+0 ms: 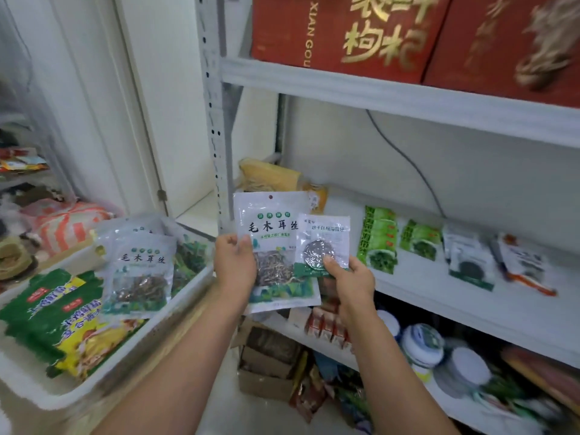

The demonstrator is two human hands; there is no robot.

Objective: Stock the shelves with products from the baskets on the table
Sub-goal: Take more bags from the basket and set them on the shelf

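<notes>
1. Presently, two items were held up in front of the middle shelf (470, 296), and neither had yet been set on it: a large wood-ear pouch (276, 227) and a small kelp pouch (323, 240). The small one overlapped the large one's right edge.
2. Left hand (233, 262): the large pouch was gripped at its left edge, with the thumb laid across the front. The fingers behind were hidden, so their spread could not be told. Risk judged: a tall, slack pouch held by one side might fold over or swing on the way in.
3. Right hand (351, 284): the small pouch was pinched at its lower edge under the thumb, with the other fingers hidden behind it. Risk judged: slick film held by so narrow a margin might slip free and drop among the jars (420, 343) stored below.
4. Shelf row: green packets (381, 243) and further packets to their right appeared to be laid flat near the front edge. Risk judged: a pouch pushed in carelessly might shove these off, or be filed with the wrong kind.
5. Basket (94, 390): a matching pouch (138, 271) was seen lying on other stock at the left, just beside the left forearm. Risk judged: the rim might be caught if that arm were drawn back.
</notes>
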